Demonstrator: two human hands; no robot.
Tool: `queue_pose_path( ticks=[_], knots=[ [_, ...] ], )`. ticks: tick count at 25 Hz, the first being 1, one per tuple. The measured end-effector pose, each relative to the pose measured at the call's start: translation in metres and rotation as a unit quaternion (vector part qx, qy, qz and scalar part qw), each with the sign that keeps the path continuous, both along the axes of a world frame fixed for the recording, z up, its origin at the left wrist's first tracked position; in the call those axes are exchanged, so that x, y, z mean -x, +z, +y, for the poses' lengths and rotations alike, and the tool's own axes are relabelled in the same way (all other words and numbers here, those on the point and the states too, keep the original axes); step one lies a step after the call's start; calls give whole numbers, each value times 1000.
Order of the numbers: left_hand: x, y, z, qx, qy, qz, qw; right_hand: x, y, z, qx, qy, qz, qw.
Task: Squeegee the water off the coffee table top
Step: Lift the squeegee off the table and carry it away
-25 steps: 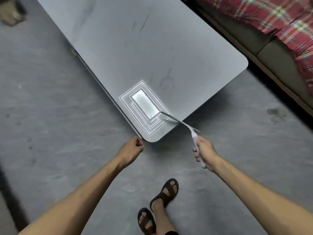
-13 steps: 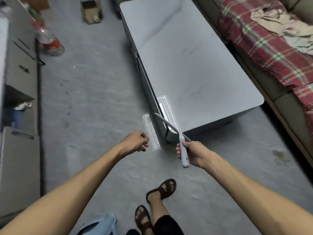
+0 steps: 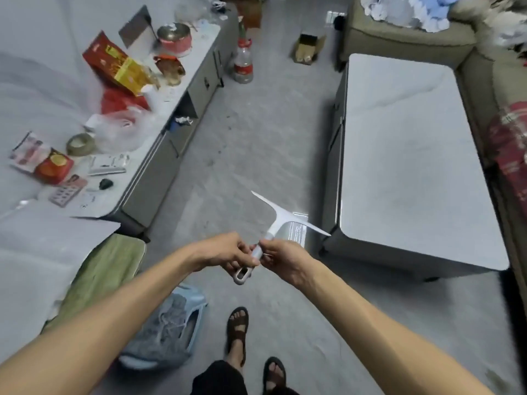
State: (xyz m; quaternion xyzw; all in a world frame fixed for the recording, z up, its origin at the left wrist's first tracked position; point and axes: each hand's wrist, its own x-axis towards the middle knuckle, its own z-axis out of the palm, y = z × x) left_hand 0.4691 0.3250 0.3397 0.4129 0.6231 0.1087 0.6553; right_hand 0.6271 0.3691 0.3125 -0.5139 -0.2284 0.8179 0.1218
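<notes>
A grey concrete floor (image 3: pixel 256 143) runs between a long low cabinet (image 3: pixel 182 109) cluttered with boxes and bags along the left and an olive sofa (image 3: pixel 405 38) wrapping the far right corner, under soft, even light.

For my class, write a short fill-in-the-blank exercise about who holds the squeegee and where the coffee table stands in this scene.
1. The squeegee is held by ____ hands.
2. The left hand and right hand grip its ____.
3. The squeegee's blade hangs over the ____, not the coffee table.
4. The coffee table stands to the person's ____.

Missing words: both; handle; floor; right
</notes>
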Motion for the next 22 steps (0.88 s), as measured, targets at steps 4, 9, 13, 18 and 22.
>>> queue_pose_path(
  ticks=[4, 9, 13, 18, 22],
  knots=[
    [25, -2, -89, 28, 98, 8, 995, 36, 2, -60, -70, 167, -66, 981],
    [72, -8, -181, 30, 174, 24, 984, 100, 1, -119, -146, 271, -73, 948],
    [121, -31, -252, 36, 210, 106, 971, 164, -19, -168, -139, 325, -75, 933],
    [207, -105, -323, 46, 263, 107, 958, 270, -96, -221, -144, 366, -117, 912],
    [301, -216, -354, 63, 306, 82, 946, 373, -209, -255, -171, 359, -156, 904]
  ],
)
